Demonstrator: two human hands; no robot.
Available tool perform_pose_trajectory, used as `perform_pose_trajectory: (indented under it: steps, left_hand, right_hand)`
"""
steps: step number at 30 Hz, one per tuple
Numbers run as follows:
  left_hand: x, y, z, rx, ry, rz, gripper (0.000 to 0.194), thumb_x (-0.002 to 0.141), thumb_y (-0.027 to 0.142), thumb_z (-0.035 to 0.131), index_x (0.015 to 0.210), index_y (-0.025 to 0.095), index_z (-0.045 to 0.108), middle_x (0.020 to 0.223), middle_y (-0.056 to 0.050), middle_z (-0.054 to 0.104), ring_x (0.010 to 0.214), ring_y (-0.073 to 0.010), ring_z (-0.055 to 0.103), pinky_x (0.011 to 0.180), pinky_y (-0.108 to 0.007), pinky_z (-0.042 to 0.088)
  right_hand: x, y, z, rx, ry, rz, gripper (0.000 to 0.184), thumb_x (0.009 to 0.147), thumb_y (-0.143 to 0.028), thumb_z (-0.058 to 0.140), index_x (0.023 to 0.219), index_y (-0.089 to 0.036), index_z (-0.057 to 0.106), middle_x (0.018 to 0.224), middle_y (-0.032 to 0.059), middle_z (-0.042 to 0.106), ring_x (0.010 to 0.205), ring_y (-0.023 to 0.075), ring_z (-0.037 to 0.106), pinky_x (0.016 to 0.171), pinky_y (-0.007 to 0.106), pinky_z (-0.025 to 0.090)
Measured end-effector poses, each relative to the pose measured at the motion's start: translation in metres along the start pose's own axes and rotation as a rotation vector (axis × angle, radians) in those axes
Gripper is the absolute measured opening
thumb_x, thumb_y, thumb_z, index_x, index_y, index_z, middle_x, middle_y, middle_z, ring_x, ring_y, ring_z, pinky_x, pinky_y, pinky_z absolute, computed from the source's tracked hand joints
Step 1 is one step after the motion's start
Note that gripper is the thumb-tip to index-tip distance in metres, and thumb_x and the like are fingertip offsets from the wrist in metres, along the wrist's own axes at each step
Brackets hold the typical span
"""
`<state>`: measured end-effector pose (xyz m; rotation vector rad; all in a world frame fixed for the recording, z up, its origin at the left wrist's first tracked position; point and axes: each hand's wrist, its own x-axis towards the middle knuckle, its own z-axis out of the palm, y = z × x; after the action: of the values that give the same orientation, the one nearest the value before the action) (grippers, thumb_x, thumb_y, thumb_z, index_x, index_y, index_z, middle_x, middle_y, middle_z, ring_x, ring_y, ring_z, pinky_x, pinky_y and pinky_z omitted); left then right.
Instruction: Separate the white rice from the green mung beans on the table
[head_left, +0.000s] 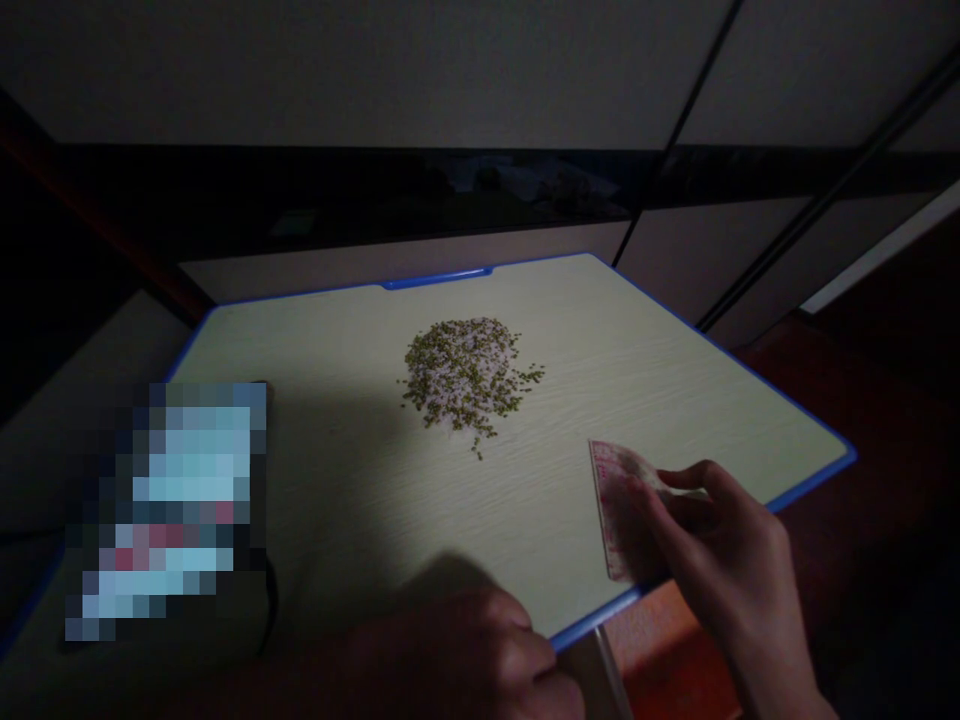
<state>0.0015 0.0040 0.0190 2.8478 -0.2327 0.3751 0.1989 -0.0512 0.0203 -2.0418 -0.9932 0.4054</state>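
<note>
A loose pile of small green and whitish grains lies near the middle of a pale wood-grain table with a blue rim. My right hand holds a pink card or banknote upright on its edge on the table, to the right of the pile and nearer to me. My left hand rests in shadow at the table's near edge, fingers curled, with nothing visible in it.
A device with a lit, blurred screen lies on the table's left side, a dark cable running from it. The room is dim. Pale wall panels and a dark ledge stand behind the table. Reddish floor shows at the right.
</note>
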Motion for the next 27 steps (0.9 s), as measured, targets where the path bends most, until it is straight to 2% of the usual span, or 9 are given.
perform_pose_trajectory:
  steps: [4, 8, 11, 13, 17, 20, 22, 24, 27]
  left_hand:
    - [0.0, 0.001, -0.001, -0.005, -0.027, 0.014, 0.023, 0.079, 0.017, 0.055, 0.063, 0.014, 0.038, 0.059, 0.005, 0.035, 0.049, -0.0086, 0.025, 0.044, -0.024, 0.031]
    - [-0.004, 0.003, 0.001, 0.016, 0.006, -0.009, 0.022, 0.08, 0.017, 0.053, 0.064, 0.015, 0.038, 0.061, 0.005, 0.035, 0.05, -0.0088, 0.026, 0.046, -0.024, 0.031]
    - [-0.005, 0.004, 0.002, -0.019, -0.05, -0.02, 0.024, 0.08, 0.018, 0.055, 0.065, 0.015, 0.037, 0.06, 0.005, 0.037, 0.05, -0.0091, 0.027, 0.048, -0.025, 0.032]
    - [-0.004, 0.003, 0.001, -0.038, -0.082, -0.018, 0.024, 0.08, 0.017, 0.055, 0.064, 0.015, 0.037, 0.061, 0.005, 0.038, 0.05, -0.0093, 0.027, 0.047, -0.025, 0.032]
    - [-0.002, 0.001, -0.001, 0.016, -0.049, 0.012, 0.024, 0.078, 0.018, 0.057, 0.064, 0.014, 0.038, 0.063, 0.005, 0.037, 0.052, -0.009, 0.027, 0.046, -0.025, 0.032]
    - [-0.001, 0.0, -0.003, 0.026, -0.084, 0.038, 0.025, 0.079, 0.018, 0.058, 0.065, 0.014, 0.038, 0.064, 0.005, 0.037, 0.052, -0.0088, 0.028, 0.045, -0.025, 0.033]
    - [-0.001, 0.001, -0.004, 0.01, -0.097, 0.02, 0.022, 0.079, 0.016, 0.057, 0.065, 0.014, 0.039, 0.065, 0.005, 0.04, 0.052, -0.0087, 0.029, 0.046, -0.025, 0.034]
    - [-0.002, 0.002, -0.004, 0.021, -0.085, -0.002, 0.019, 0.081, 0.016, 0.053, 0.066, 0.014, 0.042, 0.065, 0.005, 0.043, 0.052, -0.0083, 0.033, 0.047, -0.023, 0.035]
    - [-0.001, 0.002, -0.006, 0.053, -0.059, 0.027, 0.018, 0.087, 0.025, 0.048, 0.074, 0.014, 0.051, 0.071, 0.001, 0.05, 0.055, -0.0081, 0.043, 0.051, -0.021, 0.041]
  right_hand:
    - [0.004, 0.001, -0.002, 0.019, -0.036, -0.05, 0.021, 0.07, -0.036, 0.06, 0.075, -0.018, 0.053, 0.047, 0.0026, 0.062, 0.043, 0.0172, 0.059, 0.039, 0.025, 0.044]
    - [0.011, 0.004, -0.003, 0.047, -0.108, -0.073, 0.019, 0.072, -0.036, 0.059, 0.075, -0.018, 0.052, 0.046, 0.0005, 0.059, 0.043, 0.0157, 0.057, 0.039, 0.024, 0.041]
    - [0.016, 0.005, -0.005, 0.092, -0.172, -0.042, 0.02, 0.071, -0.035, 0.061, 0.075, -0.018, 0.05, 0.048, 0.0001, 0.058, 0.044, 0.0146, 0.055, 0.039, 0.023, 0.04]
    - [0.018, 0.005, -0.005, 0.155, -0.207, 0.002, 0.022, 0.069, -0.035, 0.063, 0.075, -0.019, 0.049, 0.048, -0.0008, 0.058, 0.043, 0.0132, 0.053, 0.038, 0.022, 0.038]
    - [0.021, 0.003, -0.004, 0.322, -0.243, 0.07, 0.026, 0.068, -0.036, 0.065, 0.076, -0.019, 0.048, 0.047, -0.0026, 0.057, 0.039, 0.0095, 0.048, 0.036, 0.018, 0.033]
    - [0.029, 0.0, -0.007, 0.461, -0.28, 0.081, 0.025, 0.066, -0.034, 0.068, 0.075, -0.018, 0.05, 0.047, -0.0032, 0.057, 0.041, 0.0087, 0.05, 0.04, 0.018, 0.037]
    - [0.041, -0.003, -0.012, 0.515, -0.318, 0.078, 0.024, 0.065, -0.032, 0.068, 0.074, -0.018, 0.052, 0.048, -0.0031, 0.057, 0.039, 0.0083, 0.048, 0.037, 0.017, 0.033]
    - [0.058, -0.008, -0.016, 0.493, -0.312, 0.029, 0.021, 0.066, -0.031, 0.067, 0.075, -0.018, 0.054, 0.049, -0.0039, 0.055, 0.037, 0.007, 0.043, 0.034, 0.017, 0.027]
    - [0.091, -0.016, -0.018, 0.354, -0.328, -0.184, 0.014, 0.068, -0.028, 0.065, 0.074, -0.017, 0.058, 0.056, -0.002, 0.057, 0.047, 0.0082, 0.046, 0.042, 0.019, 0.033]
